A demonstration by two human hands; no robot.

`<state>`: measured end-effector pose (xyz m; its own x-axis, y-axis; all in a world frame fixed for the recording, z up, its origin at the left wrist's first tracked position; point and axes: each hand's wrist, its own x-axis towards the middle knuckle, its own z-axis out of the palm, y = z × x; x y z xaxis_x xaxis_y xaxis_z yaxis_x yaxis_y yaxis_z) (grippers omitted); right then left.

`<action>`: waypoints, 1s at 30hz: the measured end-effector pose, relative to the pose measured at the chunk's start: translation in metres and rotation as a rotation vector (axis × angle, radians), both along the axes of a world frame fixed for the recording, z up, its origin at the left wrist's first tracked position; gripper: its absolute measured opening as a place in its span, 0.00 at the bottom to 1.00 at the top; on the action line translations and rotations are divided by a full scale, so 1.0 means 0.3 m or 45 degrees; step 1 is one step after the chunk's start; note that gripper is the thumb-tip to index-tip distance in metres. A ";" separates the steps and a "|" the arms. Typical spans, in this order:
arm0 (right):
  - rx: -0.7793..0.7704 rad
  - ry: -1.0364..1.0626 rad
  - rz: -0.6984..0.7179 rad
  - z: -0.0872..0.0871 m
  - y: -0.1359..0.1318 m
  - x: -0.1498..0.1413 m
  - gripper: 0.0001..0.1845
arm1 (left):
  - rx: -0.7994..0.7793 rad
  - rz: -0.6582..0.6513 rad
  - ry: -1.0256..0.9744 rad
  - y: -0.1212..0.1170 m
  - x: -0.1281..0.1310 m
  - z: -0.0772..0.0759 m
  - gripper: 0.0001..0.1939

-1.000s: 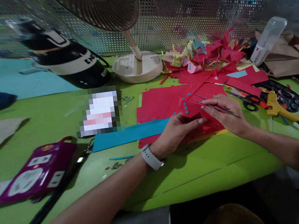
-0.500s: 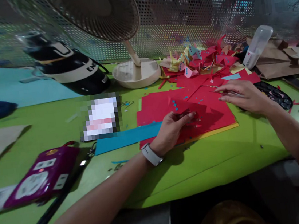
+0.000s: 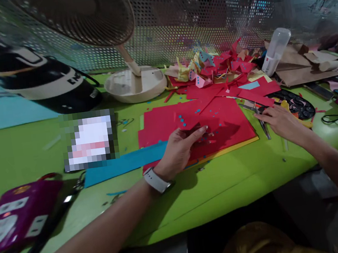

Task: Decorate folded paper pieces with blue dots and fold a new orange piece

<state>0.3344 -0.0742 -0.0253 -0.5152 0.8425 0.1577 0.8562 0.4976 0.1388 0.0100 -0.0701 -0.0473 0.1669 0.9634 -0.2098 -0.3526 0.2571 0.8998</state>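
Note:
My left hand point(image 3: 178, 150) is closed, thumb against fingers, on a folded red paper piece point(image 3: 187, 120) with small blue squares on it. It is just above a stack of red paper sheets point(image 3: 159, 123). To the right, my right hand point(image 3: 286, 121) reaches over the green table with its fingers stretched out. Its fingertips are beside a thin metal tool that looks like tweezers point(image 3: 263, 125). Partly under this hand are scissors with yellow handles point(image 3: 303, 121); their blades point left toward the red sheets.
A blue paper strip point(image 3: 124, 165) and a phone point(image 3: 90, 141) lie left of the sheets. Behind are a fan point(image 3: 135, 85), a dark bottle point(image 3: 54, 85) and a heap of folded papers point(image 3: 219, 63). A black tray point(image 3: 299, 103) and brown paper point(image 3: 295, 66) are at right.
The view has turned right, so things shift left. My right hand has moved nearer and its fingers have come off the thin metal tool. My left hand keeps the red paper piece.

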 end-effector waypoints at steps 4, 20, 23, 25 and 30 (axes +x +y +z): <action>0.001 0.045 -0.228 0.055 -0.091 0.087 0.30 | -0.015 0.007 -0.012 -0.001 0.000 -0.001 0.17; 0.065 -0.154 -0.705 0.020 -0.116 0.199 0.16 | 0.074 -0.049 0.020 0.004 0.001 -0.003 0.19; 0.141 -0.012 -0.761 0.019 -0.129 0.194 0.17 | 0.095 -0.055 0.009 0.004 0.002 -0.003 0.18; 0.159 0.104 -0.823 0.019 -0.137 0.196 0.17 | 0.092 -0.055 0.002 0.004 0.002 -0.004 0.18; 0.223 0.432 -0.944 0.030 -0.119 0.191 0.18 | 0.092 -0.055 -0.030 0.006 0.004 -0.012 0.18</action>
<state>0.3919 -0.1100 -0.0163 0.2623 0.8934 0.3648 0.9627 -0.2163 -0.1626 0.0111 -0.0683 -0.0509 0.2129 0.9676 -0.1359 -0.3637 0.2076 0.9081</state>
